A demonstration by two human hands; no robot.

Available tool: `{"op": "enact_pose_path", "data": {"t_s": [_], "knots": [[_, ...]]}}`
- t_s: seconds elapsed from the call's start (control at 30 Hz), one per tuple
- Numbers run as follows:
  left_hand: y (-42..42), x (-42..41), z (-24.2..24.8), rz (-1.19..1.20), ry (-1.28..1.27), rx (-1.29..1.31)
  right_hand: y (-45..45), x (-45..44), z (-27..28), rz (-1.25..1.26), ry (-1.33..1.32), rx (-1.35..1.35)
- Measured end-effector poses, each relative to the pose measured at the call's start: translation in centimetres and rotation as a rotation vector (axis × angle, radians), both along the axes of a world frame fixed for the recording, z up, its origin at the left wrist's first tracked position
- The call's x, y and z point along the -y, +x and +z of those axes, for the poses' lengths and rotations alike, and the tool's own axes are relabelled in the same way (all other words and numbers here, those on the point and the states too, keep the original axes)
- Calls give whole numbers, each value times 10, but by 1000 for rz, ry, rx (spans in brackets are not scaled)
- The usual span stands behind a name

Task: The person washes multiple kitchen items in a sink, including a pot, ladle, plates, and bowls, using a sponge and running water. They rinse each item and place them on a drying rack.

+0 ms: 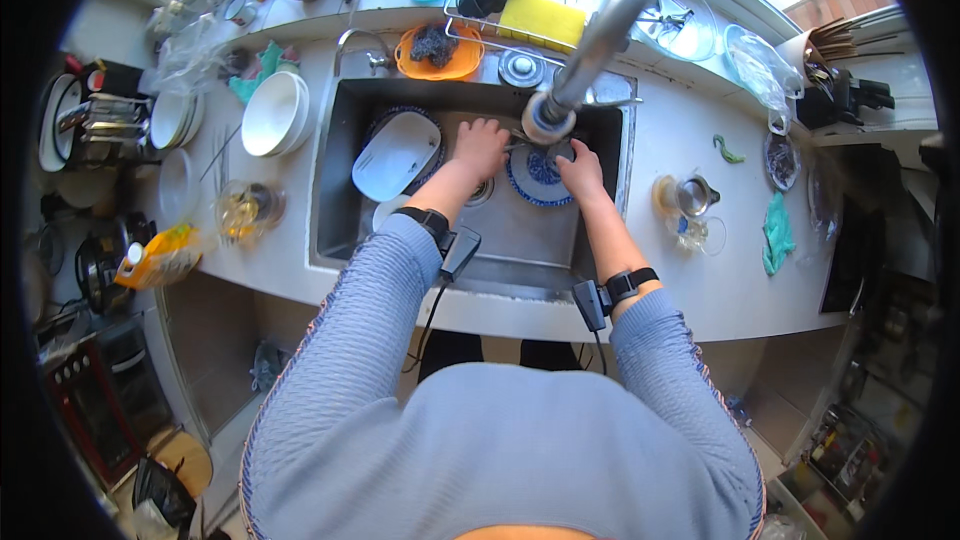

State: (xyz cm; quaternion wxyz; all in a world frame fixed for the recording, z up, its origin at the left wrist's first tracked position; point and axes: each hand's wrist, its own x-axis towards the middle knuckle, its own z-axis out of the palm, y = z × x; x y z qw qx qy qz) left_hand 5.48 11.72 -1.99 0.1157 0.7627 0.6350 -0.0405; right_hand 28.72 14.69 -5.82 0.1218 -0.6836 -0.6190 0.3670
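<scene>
My left hand (482,148) is over the stainless steel sink (495,244), its fingers curled beside the faucet head (547,118). Something thin and metallic shows at its fingertips, too hidden to name. On the other side of the faucet, my right hand (582,169) pinches a small clear object (559,154), perhaps a glass. Below it, a blue-and-white patterned plate (537,178) lies in the sink. A white rectangular dish (397,155) rests on a blue-rimmed plate at the sink's left. A white bowl (390,211) is partly behind my left forearm.
White bowls (274,114) stand left of the sink. Behind it are an orange basket (439,52) with a dark scrubber and a wire rack (525,4) with a yellow sponge (543,19). Glassware (694,232) and a green cloth (778,234) lie on the right counter.
</scene>
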Motion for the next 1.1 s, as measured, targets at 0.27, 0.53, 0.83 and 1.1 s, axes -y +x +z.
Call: {"op": "enact_pose_path", "data": {"t_s": [0.27, 0.53, 0.83, 1.1], "knots": [[20, -45, -99, -112, -32, 100, -17, -31, -83, 359, 5, 765], [32, -4, -119, 108, -373, 237, -26, 1, -118, 263, 139, 799], [32, 37, -145, 396, -439, 691, -4, 17, -79, -701, -375, -507], [25, 48, -88, 754, -851, 1159, -4, -10, 68, -689, -8, -879]]}}
